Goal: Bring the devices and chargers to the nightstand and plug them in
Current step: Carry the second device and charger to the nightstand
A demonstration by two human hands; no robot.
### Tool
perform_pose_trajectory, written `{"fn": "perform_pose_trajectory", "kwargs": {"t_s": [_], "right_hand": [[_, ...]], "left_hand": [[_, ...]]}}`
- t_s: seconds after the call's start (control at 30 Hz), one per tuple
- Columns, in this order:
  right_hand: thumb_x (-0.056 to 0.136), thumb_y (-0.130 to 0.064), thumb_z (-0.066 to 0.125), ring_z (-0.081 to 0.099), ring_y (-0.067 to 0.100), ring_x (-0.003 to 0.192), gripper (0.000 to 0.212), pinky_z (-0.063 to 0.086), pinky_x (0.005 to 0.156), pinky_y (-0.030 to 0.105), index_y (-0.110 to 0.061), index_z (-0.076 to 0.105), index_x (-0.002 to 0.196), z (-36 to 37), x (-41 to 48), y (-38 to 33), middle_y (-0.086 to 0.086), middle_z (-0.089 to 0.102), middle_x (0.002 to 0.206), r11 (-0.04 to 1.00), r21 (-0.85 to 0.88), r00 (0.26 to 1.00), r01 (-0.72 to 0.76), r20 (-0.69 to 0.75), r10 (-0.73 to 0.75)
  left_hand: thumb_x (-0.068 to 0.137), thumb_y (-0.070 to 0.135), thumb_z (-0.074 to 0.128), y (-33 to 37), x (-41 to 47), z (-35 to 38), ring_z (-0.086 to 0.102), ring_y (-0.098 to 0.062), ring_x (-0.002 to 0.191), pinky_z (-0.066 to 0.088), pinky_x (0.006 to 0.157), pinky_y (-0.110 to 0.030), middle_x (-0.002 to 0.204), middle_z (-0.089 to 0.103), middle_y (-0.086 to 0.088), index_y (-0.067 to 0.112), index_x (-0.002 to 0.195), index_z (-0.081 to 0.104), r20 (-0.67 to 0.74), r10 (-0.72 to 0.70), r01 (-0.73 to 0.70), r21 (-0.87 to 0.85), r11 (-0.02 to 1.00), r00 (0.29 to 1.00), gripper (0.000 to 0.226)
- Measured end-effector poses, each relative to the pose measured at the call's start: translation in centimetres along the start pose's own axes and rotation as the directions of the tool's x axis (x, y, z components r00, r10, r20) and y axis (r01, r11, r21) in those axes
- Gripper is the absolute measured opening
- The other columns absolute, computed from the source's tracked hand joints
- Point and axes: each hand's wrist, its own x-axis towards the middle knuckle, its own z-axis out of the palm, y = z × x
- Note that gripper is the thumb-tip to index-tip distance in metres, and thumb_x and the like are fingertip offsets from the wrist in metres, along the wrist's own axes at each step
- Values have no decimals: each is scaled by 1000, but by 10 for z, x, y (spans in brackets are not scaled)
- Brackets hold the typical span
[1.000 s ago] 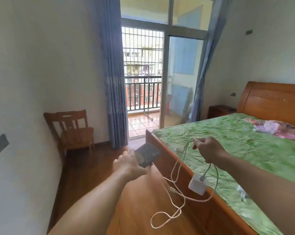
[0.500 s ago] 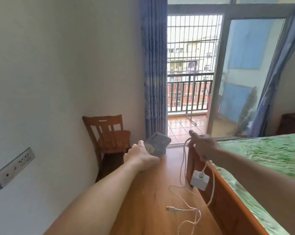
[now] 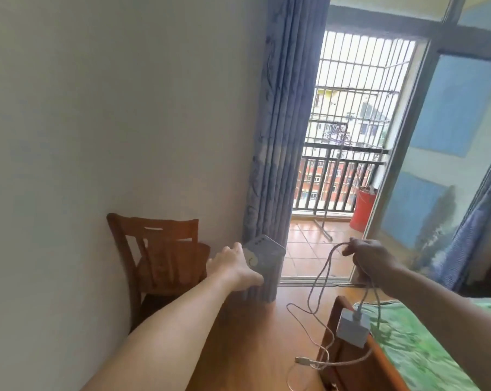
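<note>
Home bedroom: bed (image 3: 425, 359), curtain (image 3: 281, 136)

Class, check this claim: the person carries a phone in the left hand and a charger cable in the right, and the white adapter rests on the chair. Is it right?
Not quite. The head view shows the white adapter dangling from the cable held by the right hand, not resting on the chair. The left hand does hold the phone.

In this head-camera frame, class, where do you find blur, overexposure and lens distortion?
Head view: motion blur smears the green bedspread and softens the charger brick; daylight washes out the balcony bars; the wide lens bows the blue curtain and door frame; the right hand sits in shade.
</note>
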Motion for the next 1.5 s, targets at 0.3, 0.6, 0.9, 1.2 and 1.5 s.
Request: {"fn": "perform_pose_trajectory", "kwargs": {"t_s": [0.3, 0.6, 0.9, 1.2, 1.5], "right_hand": [[102, -30, 35, 34, 19, 52, 40, 31, 45, 26, -8, 58, 77, 41, 171, -37, 7, 36, 62, 998, 20, 990, -57, -131, 59], [102, -30, 34, 32, 16, 50, 41, 30, 46, 26, -5, 60, 83, 53, 377, 5, 3, 36, 60, 971, 160, 981, -176, -56, 187], [101, -25, 34, 35, 16, 52, 36, 34, 46, 27, -5, 62, 89, 19, 560, 4, 3, 37, 62, 971, 165, 976, -175, -98, 193], [100, -31, 40, 36, 18, 49, 37, 32, 46, 28, -10, 64, 80, -65, 702, 30, 3, 39, 59, 974, 106, 917, -198, -332, 222], [96, -29, 46, 36, 19, 41, 41, 34, 45, 26, -12, 61, 63, -139, 866, 65, 4, 40, 51, 949, 125, 742, -288, -598, 304]], "left_hand": [[52, 52, 64, 26, 213, 3, 50, -27, 117, 41, 90, -40, 129, 51, -4, 23, 139, 34, 22, 148, -149, 65, 987, 989, 97], [53, 53, 63, 100, 409, 67, 51, -25, 112, 39, 90, -40, 122, 51, -3, 23, 136, 35, 76, 267, -275, 136, 952, 961, 92], [57, 55, 66, 230, 577, 102, 52, -23, 103, 38, 85, -39, 109, 51, -2, 23, 125, 41, 120, 316, -333, 155, 930, 941, 78], [61, 55, 71, 359, 716, 173, 52, -22, 93, 48, 83, -38, 105, 54, -3, 22, 120, 44, 193, 481, -505, 97, 858, 855, 73], [50, 58, 69, 491, 888, 275, 54, -19, 77, 55, 67, -35, 87, 52, 2, 29, 106, 44, 266, 647, -667, -21, 745, 714, 68]]}}
